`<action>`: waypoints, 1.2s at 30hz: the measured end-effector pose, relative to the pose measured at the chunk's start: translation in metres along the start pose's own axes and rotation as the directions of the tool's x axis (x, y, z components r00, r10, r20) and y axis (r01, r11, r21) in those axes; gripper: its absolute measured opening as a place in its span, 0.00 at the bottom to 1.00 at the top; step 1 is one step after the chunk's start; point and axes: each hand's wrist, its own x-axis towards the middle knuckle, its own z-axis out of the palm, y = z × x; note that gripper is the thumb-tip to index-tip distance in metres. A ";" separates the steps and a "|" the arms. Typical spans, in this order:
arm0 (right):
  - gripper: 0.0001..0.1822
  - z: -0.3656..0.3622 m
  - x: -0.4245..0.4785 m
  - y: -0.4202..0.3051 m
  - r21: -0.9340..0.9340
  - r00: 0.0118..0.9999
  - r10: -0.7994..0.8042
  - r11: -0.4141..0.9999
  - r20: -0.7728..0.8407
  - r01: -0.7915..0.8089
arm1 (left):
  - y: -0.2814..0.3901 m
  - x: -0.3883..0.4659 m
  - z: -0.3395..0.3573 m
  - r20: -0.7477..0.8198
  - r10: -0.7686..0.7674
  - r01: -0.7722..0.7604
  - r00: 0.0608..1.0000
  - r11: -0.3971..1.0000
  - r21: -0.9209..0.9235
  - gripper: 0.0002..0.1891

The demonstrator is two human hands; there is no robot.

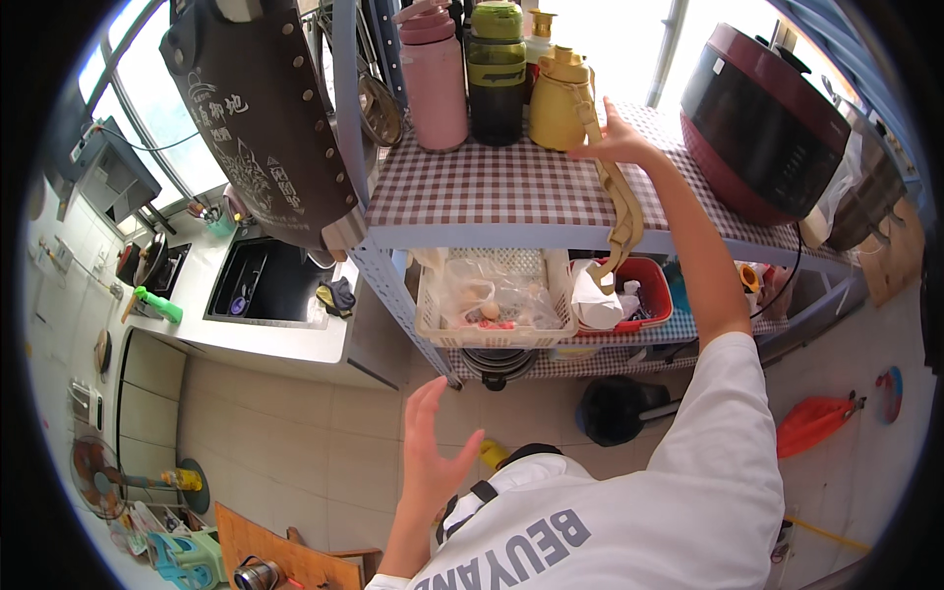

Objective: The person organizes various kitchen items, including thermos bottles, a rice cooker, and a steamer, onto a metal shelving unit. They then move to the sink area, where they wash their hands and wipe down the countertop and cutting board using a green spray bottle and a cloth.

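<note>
My right hand (618, 141) reaches over the shelf beside a yellow water bottle (558, 103). Its thumb and fingers are spread around the bottle's strap (625, 214), close to the bottle's lower right side; whether the skin touches it I cannot tell. The strap hangs over the shelf's front edge. Left of the yellow bottle stand a black bottle with a green lid (497, 81) and a pink bottle (435, 85), all upright. My left hand (435, 435) is raised in the air below the shelf, fingers apart and holding nothing.
The metal shelf rack (516, 236) carries a multicooker (763, 125) at right. Below sit a white plastic basket (498, 341) with bagged eggs and a red container (660, 295). A large dark container (265, 133) stands left. A sink (269, 284) and wooden table (258, 542) lie farther left.
</note>
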 end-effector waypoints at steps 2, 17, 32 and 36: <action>0.65 -0.004 -0.021 0.007 -0.059 0.998 0.048 0.997 0.044 -0.045 | -0.001 -0.002 -0.002 0.023 -0.004 0.003 1.000 1.000 0.029 0.37; 0.25 -0.003 -0.122 -0.058 0.906 0.984 -0.056 0.402 0.172 -0.135 | 0.008 -0.008 -0.012 0.206 0.043 -0.042 0.978 0.999 -0.008 0.34; 0.24 0.091 -0.100 -0.153 0.694 0.957 -0.284 -0.677 0.063 -0.247 | 0.007 -0.025 -0.014 0.255 0.042 -0.033 0.966 0.999 -0.041 0.35; 0.22 0.123 -0.086 -0.159 0.788 0.941 -0.141 -0.517 0.307 -0.335 | 0.005 -0.028 -0.016 0.209 0.019 -0.015 0.978 1.000 -0.019 0.34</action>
